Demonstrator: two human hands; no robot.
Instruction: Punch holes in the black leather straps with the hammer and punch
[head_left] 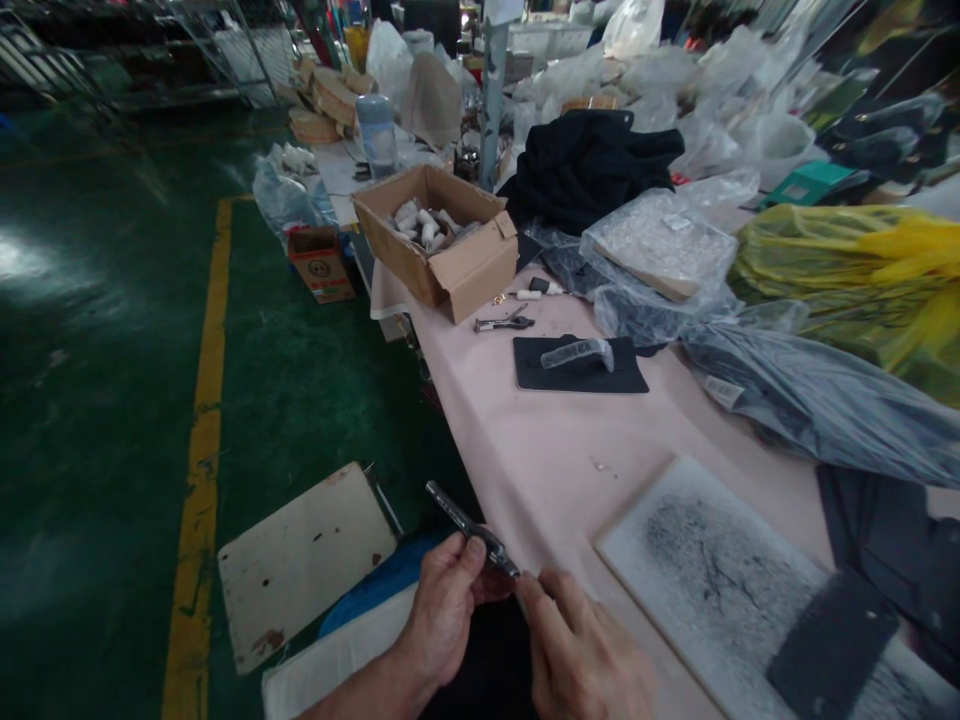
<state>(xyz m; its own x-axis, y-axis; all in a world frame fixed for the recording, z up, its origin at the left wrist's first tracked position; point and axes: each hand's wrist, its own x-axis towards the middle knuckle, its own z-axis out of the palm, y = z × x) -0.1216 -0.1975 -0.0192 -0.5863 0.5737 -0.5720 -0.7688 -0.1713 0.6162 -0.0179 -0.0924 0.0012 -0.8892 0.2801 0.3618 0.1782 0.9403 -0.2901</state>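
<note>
My left hand (444, 605) is closed round a slim, dark, shiny handle-like piece (459, 508), with the thumb on top. It is held in front of the table's near left edge, tilted with its far end up to the left. At the near end of the piece, the curled fingers of my right hand (581, 640) pinch its tip; part of this hand is blurred. A black flat panel (529, 365) lies beyond on the table, bearing a curved handle (577, 353) in clear plastic. Farther back lies a dark metal tool (504, 323) that looks like pliers.
An open cardboard box (401, 245) of white wrapped pieces stands at the table's left edge. A marked white board (675, 520) with a dark piece (832, 640) lies right. Plastic-wrapped bundles (825, 380) and dark cloth (592, 160) crowd the back. A stool-like panel (307, 560) stands left.
</note>
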